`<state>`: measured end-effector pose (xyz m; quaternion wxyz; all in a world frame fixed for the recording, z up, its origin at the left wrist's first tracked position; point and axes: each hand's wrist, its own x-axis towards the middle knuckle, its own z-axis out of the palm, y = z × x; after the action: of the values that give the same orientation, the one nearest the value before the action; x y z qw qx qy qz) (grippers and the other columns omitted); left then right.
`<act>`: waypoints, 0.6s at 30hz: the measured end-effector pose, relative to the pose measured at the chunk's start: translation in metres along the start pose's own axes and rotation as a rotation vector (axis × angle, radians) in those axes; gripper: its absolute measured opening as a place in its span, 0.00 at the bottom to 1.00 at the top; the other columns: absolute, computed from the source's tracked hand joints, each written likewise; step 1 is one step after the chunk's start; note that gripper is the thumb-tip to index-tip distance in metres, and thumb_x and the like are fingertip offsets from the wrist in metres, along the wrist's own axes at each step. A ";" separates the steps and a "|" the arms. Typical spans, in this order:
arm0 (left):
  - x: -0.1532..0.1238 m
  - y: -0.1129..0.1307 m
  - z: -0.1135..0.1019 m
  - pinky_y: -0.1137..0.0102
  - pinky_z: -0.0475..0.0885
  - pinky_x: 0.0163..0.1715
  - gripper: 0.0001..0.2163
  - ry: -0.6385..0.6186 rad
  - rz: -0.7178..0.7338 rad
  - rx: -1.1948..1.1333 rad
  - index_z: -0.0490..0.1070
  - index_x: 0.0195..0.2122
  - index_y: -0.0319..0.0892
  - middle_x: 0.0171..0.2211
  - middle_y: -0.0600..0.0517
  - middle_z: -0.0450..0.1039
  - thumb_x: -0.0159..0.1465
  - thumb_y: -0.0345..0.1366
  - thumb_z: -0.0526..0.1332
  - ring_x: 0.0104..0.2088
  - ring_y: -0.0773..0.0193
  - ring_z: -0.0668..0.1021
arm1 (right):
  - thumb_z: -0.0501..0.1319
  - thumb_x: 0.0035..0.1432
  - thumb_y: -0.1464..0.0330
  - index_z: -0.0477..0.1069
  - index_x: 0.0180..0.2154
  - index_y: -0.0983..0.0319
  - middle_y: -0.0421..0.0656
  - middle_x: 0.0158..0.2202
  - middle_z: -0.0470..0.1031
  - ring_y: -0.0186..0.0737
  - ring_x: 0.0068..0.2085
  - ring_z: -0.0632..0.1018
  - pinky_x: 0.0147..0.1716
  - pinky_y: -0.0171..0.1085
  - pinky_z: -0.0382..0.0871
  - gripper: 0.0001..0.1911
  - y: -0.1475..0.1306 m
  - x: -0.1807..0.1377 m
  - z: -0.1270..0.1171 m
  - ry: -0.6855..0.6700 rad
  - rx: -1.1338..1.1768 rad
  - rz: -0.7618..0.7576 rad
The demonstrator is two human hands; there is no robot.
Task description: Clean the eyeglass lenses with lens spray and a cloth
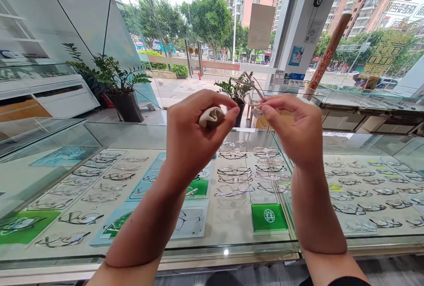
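Note:
Both hands are raised above a glass display counter [232, 250]. My left hand [192, 138] is closed around a small bunched beige cloth [211, 116], pinched between thumb and fingers. My right hand [296, 131] pinches a thin-framed pair of glasses [252, 86] by one end, and the frame angles up and to the left, away from the hand. The cloth sits a little left of the glasses and I cannot tell whether they touch.
Under the counter glass lie several rows of glasses frames [235, 175] and green sign blocks [269, 216]. A potted plant [121, 85] stands at the left and a smaller plant [236, 89] behind my hands. Beyond the shop window are a street, trees and buildings.

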<state>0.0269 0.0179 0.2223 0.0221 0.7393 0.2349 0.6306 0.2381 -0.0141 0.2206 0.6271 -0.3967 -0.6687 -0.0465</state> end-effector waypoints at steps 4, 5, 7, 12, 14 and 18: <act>-0.002 0.011 0.007 0.68 0.67 0.22 0.11 -0.185 -0.191 -0.118 0.86 0.38 0.46 0.22 0.55 0.76 0.72 0.47 0.73 0.22 0.66 0.74 | 0.67 0.71 0.67 0.84 0.39 0.56 0.46 0.45 0.89 0.50 0.50 0.86 0.58 0.55 0.79 0.07 -0.008 -0.006 0.012 0.046 -0.048 -0.095; -0.002 0.011 0.010 0.69 0.66 0.21 0.12 -0.199 -0.221 -0.144 0.87 0.39 0.46 0.21 0.55 0.76 0.71 0.48 0.73 0.21 0.66 0.73 | 0.67 0.72 0.67 0.85 0.40 0.56 0.46 0.46 0.89 0.50 0.51 0.86 0.58 0.55 0.79 0.08 -0.010 -0.008 0.014 0.041 -0.067 -0.111; -0.001 0.007 0.014 0.69 0.65 0.20 0.14 -0.199 -0.263 -0.190 0.87 0.40 0.45 0.21 0.55 0.76 0.70 0.51 0.74 0.20 0.66 0.73 | 0.66 0.72 0.68 0.86 0.42 0.56 0.47 0.48 0.89 0.52 0.52 0.86 0.59 0.56 0.78 0.08 -0.011 -0.010 0.018 0.014 -0.115 -0.122; 0.003 -0.004 0.019 0.70 0.64 0.17 0.17 -0.168 -0.318 -0.232 0.86 0.38 0.45 0.21 0.54 0.76 0.67 0.54 0.76 0.19 0.67 0.72 | 0.65 0.73 0.70 0.87 0.47 0.55 0.48 0.51 0.88 0.53 0.55 0.86 0.60 0.56 0.77 0.11 -0.012 -0.010 0.020 -0.064 -0.165 -0.117; 0.004 -0.007 0.021 0.70 0.64 0.18 0.17 -0.149 -0.320 -0.221 0.85 0.36 0.45 0.22 0.54 0.76 0.66 0.54 0.76 0.19 0.67 0.72 | 0.65 0.73 0.69 0.88 0.48 0.56 0.49 0.52 0.88 0.53 0.55 0.86 0.60 0.55 0.78 0.11 -0.013 -0.010 0.020 -0.087 -0.157 -0.119; 0.006 -0.012 0.023 0.70 0.64 0.19 0.12 -0.150 -0.337 -0.197 0.84 0.34 0.44 0.21 0.54 0.75 0.66 0.47 0.75 0.20 0.67 0.72 | 0.64 0.73 0.67 0.88 0.48 0.56 0.49 0.51 0.88 0.52 0.54 0.86 0.57 0.53 0.78 0.11 -0.014 -0.010 0.018 -0.136 -0.154 -0.087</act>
<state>0.0455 0.0373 0.2187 0.2167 0.7289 0.2900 0.5811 0.2147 -0.0180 0.2144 0.5452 -0.4167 -0.7208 -0.0980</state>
